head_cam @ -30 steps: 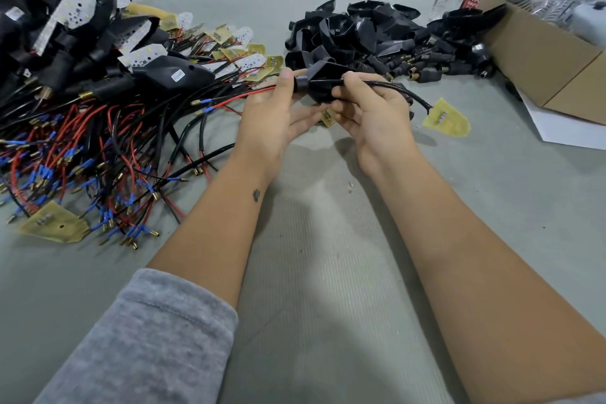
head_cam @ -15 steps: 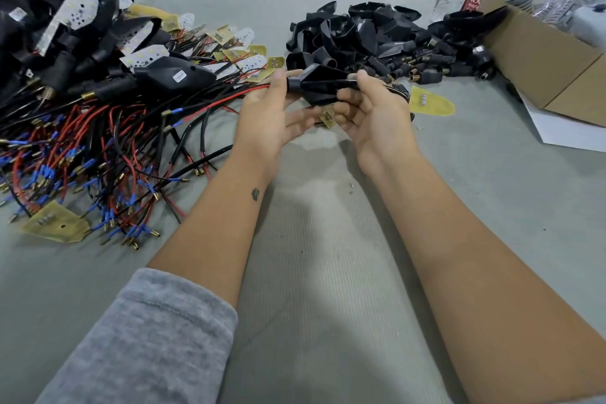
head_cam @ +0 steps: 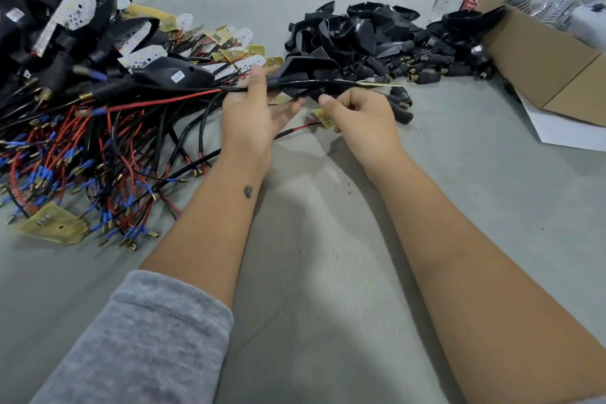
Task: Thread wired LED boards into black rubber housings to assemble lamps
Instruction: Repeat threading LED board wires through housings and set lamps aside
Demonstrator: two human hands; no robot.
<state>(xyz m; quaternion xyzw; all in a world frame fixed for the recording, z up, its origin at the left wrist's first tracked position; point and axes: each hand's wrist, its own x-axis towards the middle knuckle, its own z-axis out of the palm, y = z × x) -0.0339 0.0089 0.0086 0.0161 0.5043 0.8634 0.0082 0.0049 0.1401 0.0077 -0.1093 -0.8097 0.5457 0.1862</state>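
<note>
My left hand [head_cam: 252, 115] pinches the black rubber housing [head_cam: 305, 75] at centre frame, wire [head_cam: 328, 84] threaded through, LED board [head_cam: 380, 84] trailing right. My right hand [head_cam: 360, 115] curls loosely beneath, seemingly empty. Light, floppy rubber; I'd grip the neck, sparing the brittle board.

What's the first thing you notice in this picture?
Two bare hands in the middle: the left hand grips a black rubber housing with a black cable running across it. To the left lies a tangle of red and black wires; behind sits a heap of black housings.
</note>
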